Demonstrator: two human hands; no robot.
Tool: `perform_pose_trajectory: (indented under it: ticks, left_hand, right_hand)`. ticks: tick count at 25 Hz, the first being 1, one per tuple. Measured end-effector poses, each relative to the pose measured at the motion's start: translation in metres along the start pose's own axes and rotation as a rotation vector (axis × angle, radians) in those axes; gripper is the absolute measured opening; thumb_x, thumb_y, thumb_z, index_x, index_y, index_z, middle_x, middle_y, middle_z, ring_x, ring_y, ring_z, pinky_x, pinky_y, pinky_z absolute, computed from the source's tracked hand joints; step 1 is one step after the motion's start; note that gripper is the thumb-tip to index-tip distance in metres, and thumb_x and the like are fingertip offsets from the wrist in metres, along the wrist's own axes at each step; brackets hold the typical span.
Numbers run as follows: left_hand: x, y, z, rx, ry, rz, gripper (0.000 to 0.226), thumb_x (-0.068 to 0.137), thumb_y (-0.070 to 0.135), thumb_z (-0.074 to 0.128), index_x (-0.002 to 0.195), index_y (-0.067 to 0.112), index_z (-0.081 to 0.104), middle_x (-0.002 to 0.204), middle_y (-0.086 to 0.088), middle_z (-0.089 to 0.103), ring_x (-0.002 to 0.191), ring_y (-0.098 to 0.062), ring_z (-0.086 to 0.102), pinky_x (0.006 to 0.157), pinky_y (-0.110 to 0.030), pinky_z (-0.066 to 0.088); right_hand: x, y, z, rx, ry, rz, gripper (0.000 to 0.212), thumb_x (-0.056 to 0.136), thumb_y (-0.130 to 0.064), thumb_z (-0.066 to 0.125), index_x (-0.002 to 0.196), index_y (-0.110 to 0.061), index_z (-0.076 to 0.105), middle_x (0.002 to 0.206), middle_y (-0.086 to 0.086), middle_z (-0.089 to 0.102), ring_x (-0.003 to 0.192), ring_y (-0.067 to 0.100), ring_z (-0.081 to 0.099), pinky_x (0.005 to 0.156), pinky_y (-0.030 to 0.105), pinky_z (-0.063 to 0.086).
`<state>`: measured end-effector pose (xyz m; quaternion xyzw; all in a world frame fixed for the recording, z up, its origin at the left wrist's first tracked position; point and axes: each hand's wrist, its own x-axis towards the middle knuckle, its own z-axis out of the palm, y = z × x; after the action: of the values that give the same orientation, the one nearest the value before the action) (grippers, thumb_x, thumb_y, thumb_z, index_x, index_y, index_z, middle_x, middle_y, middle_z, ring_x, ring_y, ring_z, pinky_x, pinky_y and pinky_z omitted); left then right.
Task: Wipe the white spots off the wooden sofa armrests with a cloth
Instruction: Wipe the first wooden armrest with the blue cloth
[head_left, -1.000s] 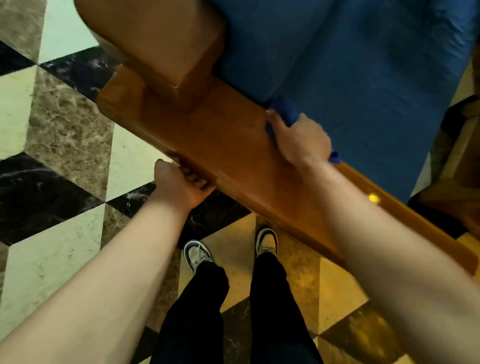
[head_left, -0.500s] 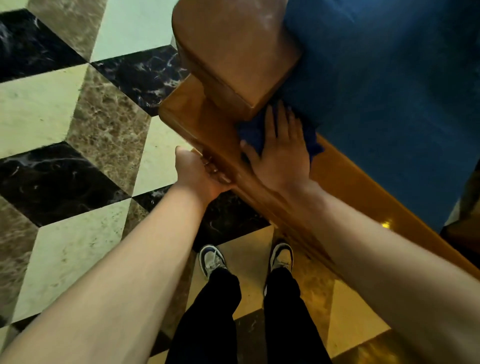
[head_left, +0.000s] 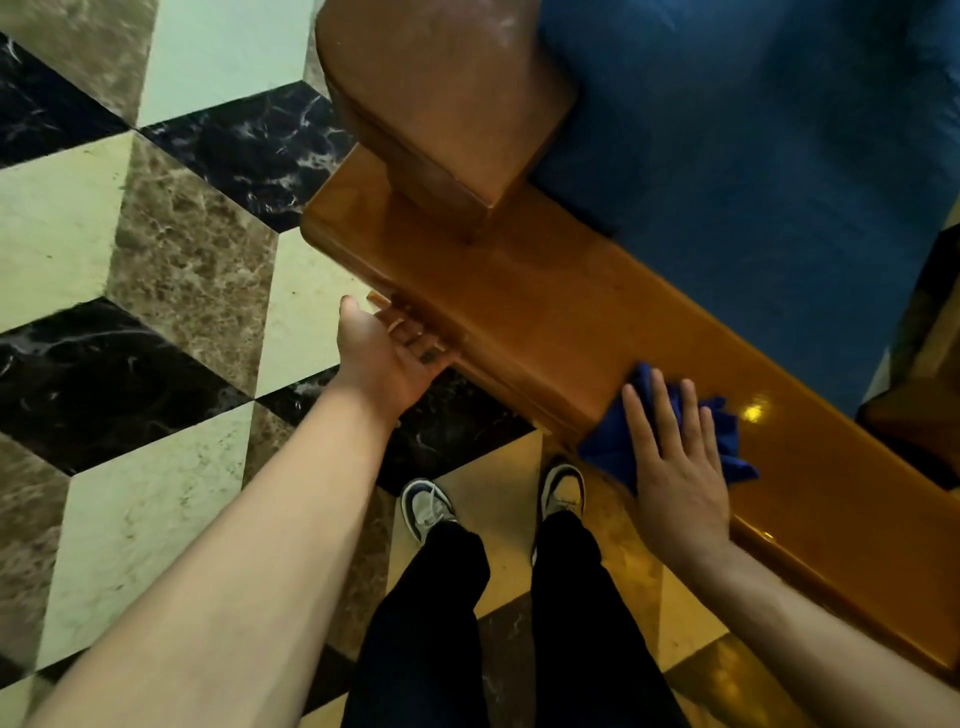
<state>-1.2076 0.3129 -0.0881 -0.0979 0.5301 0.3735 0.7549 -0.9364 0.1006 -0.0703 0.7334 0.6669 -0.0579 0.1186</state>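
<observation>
A glossy wooden rail (head_left: 519, 306) of the sofa runs from upper left to lower right, with a thick wooden armrest post (head_left: 441, 104) rising at its far end; faint white marks show near the post's top. My right hand (head_left: 675, 467) lies flat with straight fingers on a crumpled blue cloth (head_left: 613, 441), pressing it on the rail near its front edge. My left hand (head_left: 384, 353) grips the rail's outer edge, its fingers curled under the wood.
The blue seat cushion (head_left: 753, 182) lies beyond the rail. Marble floor tiles (head_left: 156, 260) in black, brown and cream spread to the left. My two shoes (head_left: 426, 509) and dark trousers stand just below the rail. More wooden furniture (head_left: 924, 405) sits at the right edge.
My right hand has slid the blue cloth along the rail from beside the armrest post toward the lower right. My left hand has kept its grip on the rail's edge.
</observation>
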Motion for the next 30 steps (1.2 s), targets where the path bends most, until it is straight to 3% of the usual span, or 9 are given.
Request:
perform_pose_trajectory:
  ticks: [7, 12, 14, 17, 20, 24, 26, 28, 30]
  left_hand:
    - [0.002, 0.016, -0.007, 0.112, -0.024, -0.087, 0.09, 0.092, 0.078, 0.014, 0.132, 0.013, 0.06, 0.127, -0.02, 0.07, 0.118, -0.038, 0.065, 0.103, -0.056, 0.048]
    - [-0.002, 0.024, -0.027, -0.002, -0.171, -0.199, 0.103, 0.086, 0.085, 0.018, 0.132, 0.005, 0.063, 0.135, -0.025, 0.064, 0.13, -0.043, 0.055, 0.116, -0.062, 0.03]
    - [0.001, 0.035, -0.026, -0.026, -0.165, -0.217, 0.108, 0.085, 0.087, 0.018, 0.131, -0.001, 0.059, 0.135, -0.028, 0.06, 0.125, -0.047, 0.055, 0.116, -0.064, 0.029]
    - [0.019, 0.078, -0.013, -0.193, -0.047, -0.039, 0.084, 0.089, 0.08, 0.022, 0.104, 0.007, 0.061, 0.115, -0.023, 0.063, 0.105, -0.041, 0.064, 0.113, -0.061, 0.033]
    - [0.032, 0.124, -0.002, -0.12, 0.035, 0.035, 0.076, 0.093, 0.073, 0.024, 0.112, 0.012, 0.065, 0.124, -0.019, 0.068, 0.111, -0.035, 0.066, 0.107, -0.048, 0.045]
    - [0.033, 0.135, 0.003, 0.197, 0.054, -0.048, 0.069, 0.101, 0.063, 0.023, 0.105, 0.008, 0.065, 0.105, -0.016, 0.068, 0.087, -0.027, 0.063, 0.081, -0.036, 0.051]
    - [0.034, 0.139, 0.006, 0.257, 0.05, -0.113, 0.068, 0.102, 0.061, 0.024, 0.109, 0.007, 0.065, 0.098, -0.015, 0.07, 0.082, -0.026, 0.065, 0.075, -0.035, 0.051]
    - [0.042, 0.166, 0.014, 0.285, -0.001, -0.152, 0.071, 0.103, 0.06, 0.023, 0.123, 0.006, 0.064, 0.095, -0.013, 0.075, 0.084, -0.025, 0.072, 0.074, -0.032, 0.055]
    - [0.052, 0.213, 0.025, 0.333, 0.021, -0.14, 0.068, 0.1, 0.063, 0.027, 0.124, 0.01, 0.063, 0.09, -0.011, 0.073, 0.081, -0.023, 0.07, 0.074, -0.032, 0.055]
  right_hand:
    - [0.161, -0.14, -0.046, -0.004, 0.136, -0.466, 0.076, 0.098, -0.034, 0.047, 0.164, -0.015, 0.013, 0.172, 0.01, 0.01, 0.157, 0.038, 0.011, 0.128, 0.052, 0.013]
    - [0.247, -0.222, -0.076, 0.008, 0.153, -0.709, 0.062, 0.105, -0.029, 0.034, 0.163, -0.014, 0.021, 0.171, 0.011, 0.017, 0.158, 0.035, 0.013, 0.128, 0.048, 0.009]
    - [0.278, -0.249, -0.088, 0.051, 0.144, -0.668, 0.066, 0.095, -0.037, 0.043, 0.158, -0.018, 0.035, 0.164, 0.009, 0.036, 0.154, 0.031, 0.027, 0.127, 0.045, 0.013]
    - [0.311, -0.276, -0.104, 0.187, 0.073, -0.478, 0.062, 0.084, -0.044, 0.051, 0.142, -0.022, 0.057, 0.139, 0.005, 0.062, 0.136, 0.027, 0.05, 0.119, 0.037, 0.026]
    - [0.282, -0.263, -0.098, 0.25, 0.174, -0.44, 0.064, 0.092, -0.044, 0.049, 0.15, -0.015, 0.051, 0.155, 0.009, 0.051, 0.148, 0.03, 0.04, 0.124, 0.04, 0.021]
    - [0.201, -0.22, -0.076, 0.047, 0.115, -0.481, 0.075, 0.095, -0.024, 0.049, 0.163, -0.011, 0.018, 0.172, 0.012, 0.012, 0.158, 0.036, 0.011, 0.127, 0.05, 0.014]
    - [0.205, -0.234, -0.071, 0.087, 0.143, -0.4, 0.07, 0.098, -0.021, 0.05, 0.162, -0.01, 0.022, 0.171, 0.012, 0.017, 0.157, 0.038, 0.015, 0.128, 0.051, 0.015]
    - [0.251, -0.273, -0.083, 0.178, 0.154, -0.352, 0.056, 0.1, -0.023, 0.049, 0.155, -0.011, 0.042, 0.164, 0.01, 0.036, 0.152, 0.037, 0.031, 0.126, 0.049, 0.02]
    - [0.304, -0.319, -0.104, 0.385, -0.052, -0.252, 0.045, 0.1, -0.025, 0.05, 0.144, -0.017, 0.053, 0.151, 0.008, 0.053, 0.142, 0.036, 0.047, 0.118, 0.045, 0.035]
